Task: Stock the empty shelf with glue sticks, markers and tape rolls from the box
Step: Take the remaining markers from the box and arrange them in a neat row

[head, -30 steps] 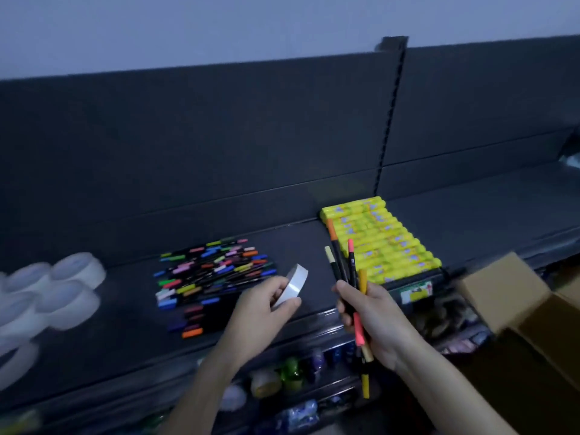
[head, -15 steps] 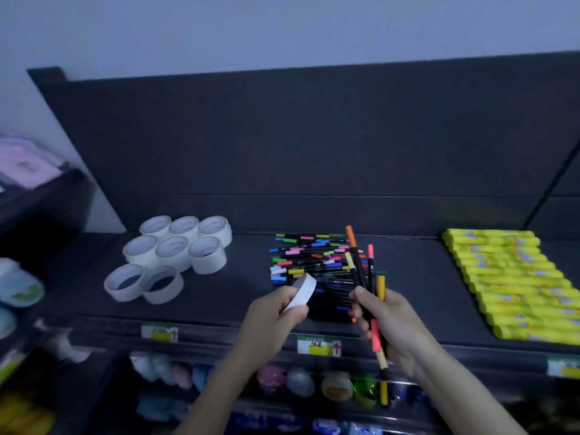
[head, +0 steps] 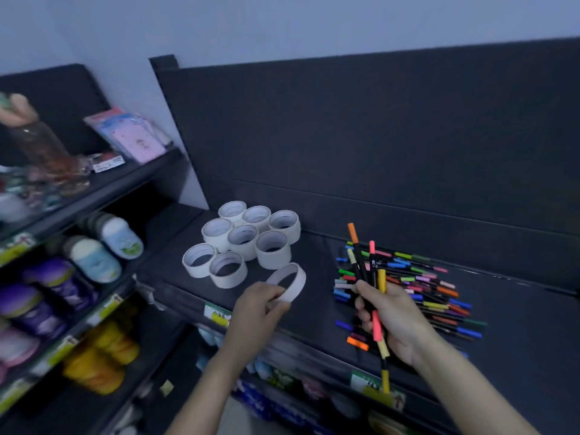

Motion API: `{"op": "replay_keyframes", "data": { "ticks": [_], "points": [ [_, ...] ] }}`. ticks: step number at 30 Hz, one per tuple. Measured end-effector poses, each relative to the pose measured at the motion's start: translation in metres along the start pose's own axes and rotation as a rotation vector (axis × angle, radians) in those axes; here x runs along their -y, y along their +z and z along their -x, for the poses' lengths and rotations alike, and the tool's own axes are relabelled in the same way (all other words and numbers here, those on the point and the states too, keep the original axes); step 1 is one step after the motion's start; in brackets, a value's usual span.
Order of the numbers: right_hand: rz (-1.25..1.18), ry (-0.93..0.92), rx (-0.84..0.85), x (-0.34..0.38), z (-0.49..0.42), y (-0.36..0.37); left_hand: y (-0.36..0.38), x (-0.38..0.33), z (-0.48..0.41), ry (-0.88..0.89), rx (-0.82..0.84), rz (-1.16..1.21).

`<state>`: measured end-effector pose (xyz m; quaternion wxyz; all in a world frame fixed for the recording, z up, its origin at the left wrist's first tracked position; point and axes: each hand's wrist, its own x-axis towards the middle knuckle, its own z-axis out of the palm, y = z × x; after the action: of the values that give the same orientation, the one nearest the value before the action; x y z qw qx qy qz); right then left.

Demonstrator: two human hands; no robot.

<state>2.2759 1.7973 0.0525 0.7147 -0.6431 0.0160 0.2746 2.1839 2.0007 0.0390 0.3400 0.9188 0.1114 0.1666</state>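
A thin white tape roll (head: 290,282), a smooth ring with a hollow core, is pinched at its lower rim by the left hand (head: 260,306), thumb and fingers curled on it. The roll is held tilted on edge just above the shelf (head: 518,340), a flat dark matte board.

Just beyond the left hand and slightly to its left, eight more white tape rolls (head: 244,240) are laid flat, holes up, packed so they touch. They are thicker bands than the held one, with papery walls.

A small bunch of markers (head: 381,279) is gripped in the right hand (head: 395,318), fingers wrapped round the barrels. These are slim black sticks with coloured ends: orange, pink, yellow and pale yellow are seen. Tips fan upward past the hand and tails stick out below it.

Directly behind and to the right of the right hand, a loose marker pile (head: 439,296) is spread on the shelf, lying roughly parallel, with caps in many colours.

Below the left hand, a yellow-green price tag (head: 216,313) is fixed on the shelf lip. Far left of the left hand, side racks are filled with rounded plastic jars (head: 94,259) in white, purple and yellow, blurred. Flat pink packets (head: 138,138) are stacked on the rack above.
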Motion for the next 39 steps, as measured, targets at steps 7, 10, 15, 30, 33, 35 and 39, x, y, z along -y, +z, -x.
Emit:
{"op": "replay_keyframes", "data": {
  "ticks": [7,10,15,30,33,35,39],
  "points": [
    [0.017,-0.010,0.038,0.005,-0.020,0.035,-0.028,0.043,-0.014,-0.048,-0.080,-0.093],
    [0.069,-0.025,0.019,0.000,-0.030,0.053,-0.040,0.061,-0.025,-0.045,-0.093,-0.105],
    [0.071,-0.027,-0.009,-0.006,-0.046,0.084,-0.064,0.100,-0.041,-0.042,-0.109,-0.121],
    [0.050,0.011,-0.097,-0.027,-0.105,0.183,-0.102,0.242,-0.113,0.015,0.009,-0.287],
    [0.040,0.014,-0.129,-0.028,-0.111,0.188,-0.099,0.254,-0.121,0.032,0.060,-0.299],
    [0.038,0.015,-0.137,-0.029,-0.114,0.192,-0.099,0.260,-0.124,0.038,0.088,-0.294],
    [0.046,0.012,-0.146,-0.030,-0.118,0.196,-0.098,0.264,-0.125,0.059,0.062,-0.252]
  ]
}}
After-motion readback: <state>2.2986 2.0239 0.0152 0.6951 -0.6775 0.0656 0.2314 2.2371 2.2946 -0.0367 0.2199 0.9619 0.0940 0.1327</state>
